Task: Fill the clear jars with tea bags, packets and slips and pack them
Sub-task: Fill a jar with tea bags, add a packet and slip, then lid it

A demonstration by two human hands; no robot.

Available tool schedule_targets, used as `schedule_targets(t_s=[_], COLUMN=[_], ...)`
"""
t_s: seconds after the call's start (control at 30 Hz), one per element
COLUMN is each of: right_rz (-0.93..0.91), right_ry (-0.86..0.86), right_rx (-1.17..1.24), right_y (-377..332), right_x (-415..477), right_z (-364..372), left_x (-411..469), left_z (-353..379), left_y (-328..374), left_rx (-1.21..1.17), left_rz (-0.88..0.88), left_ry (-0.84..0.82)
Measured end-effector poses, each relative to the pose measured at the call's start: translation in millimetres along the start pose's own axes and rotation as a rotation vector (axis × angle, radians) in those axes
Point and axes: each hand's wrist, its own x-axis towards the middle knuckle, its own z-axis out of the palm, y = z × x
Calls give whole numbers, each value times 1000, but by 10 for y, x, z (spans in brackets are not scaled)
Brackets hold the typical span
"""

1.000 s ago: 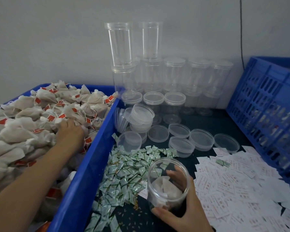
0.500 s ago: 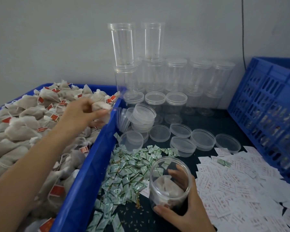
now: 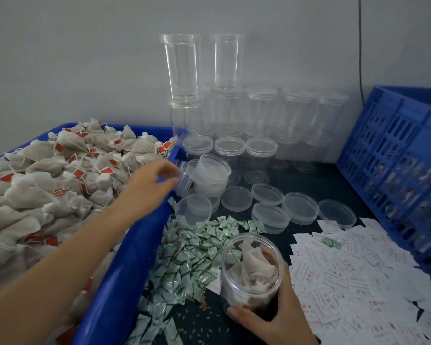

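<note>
Plain pale wall point(image 3: 85, 58) over a dark table point(image 3: 329, 185)
Wall well beyond the grip; a thin black cable point(image 3: 360, 46) runs down it, far right

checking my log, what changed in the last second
The left hand rose from the tea bags pinching one, swung right to the bin rim, and now shows no bag; where it went is unclear. The right hand kept gripping the jar; lids and slips stayed.
</note>
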Motion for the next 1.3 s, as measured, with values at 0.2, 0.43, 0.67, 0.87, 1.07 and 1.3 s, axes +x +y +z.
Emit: schedule_targets(t_s=[0.2,0.43,0.67,0.87,1.07,1.3], right_rz=[12,20,19,16,14,40], right_ry=[4,3,2,5,0,-21], right_rx=[18,6,0,-17,-27,-23], right_y=[-7,-28,-59,-60,-57,-65], right_x=[-23,-9,-6,-8,-4,-26], right_z=[9,3,7,5,-7,-3], left_x=[66,80,121,94,122,82], left_z=[-225,-64,-24,-68,-226,-393], left_y=[-931,-1116,-1164,-1035,-918,-367], left_rx=[549,1019,911,1007,738,-43], left_rz=[-238,-91,-135,-125,-177,-178], left_ry=[-136,-204,-68,-76,6,173])
